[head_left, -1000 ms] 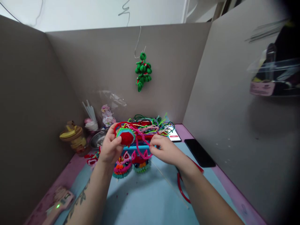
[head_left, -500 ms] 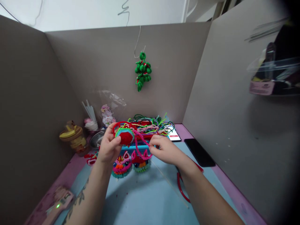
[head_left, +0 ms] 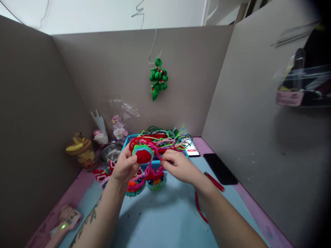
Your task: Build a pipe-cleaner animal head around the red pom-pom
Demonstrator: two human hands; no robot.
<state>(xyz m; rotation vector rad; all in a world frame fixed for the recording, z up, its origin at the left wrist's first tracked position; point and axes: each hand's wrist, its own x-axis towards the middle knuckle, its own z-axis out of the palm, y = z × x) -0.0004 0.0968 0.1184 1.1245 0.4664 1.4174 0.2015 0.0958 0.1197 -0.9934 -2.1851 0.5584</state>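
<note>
My left hand (head_left: 126, 166) is closed on a round yarn piece (head_left: 143, 156) with a red centre and a green and light-blue rim, its thumb pressed on the near side. A loop of red strand rises behind that piece. A pink yarn strand (head_left: 156, 149) runs from it to my right hand (head_left: 176, 163), whose fingers pinch together around the strand; the fingertips are partly hidden. Below the hands, two colourful yarn pieces with ears, one pink (head_left: 136, 186) and one red and green (head_left: 155, 181), rest on the blue mat (head_left: 155, 220).
Behind the hands stands a blue tray (head_left: 126, 140) heaped with coloured strands. A metal bowl (head_left: 111, 153) and a lidded cup (head_left: 84, 151) are at the left. To the right lie a black phone (head_left: 220, 168) and red-handled scissors (head_left: 201, 208). Grey panels (head_left: 186, 75) enclose the table.
My left hand has moved slightly right and down with the round yarn piece. My right hand has shifted a little left, so the hands are closer together and the pink loop hangs narrower.
</note>
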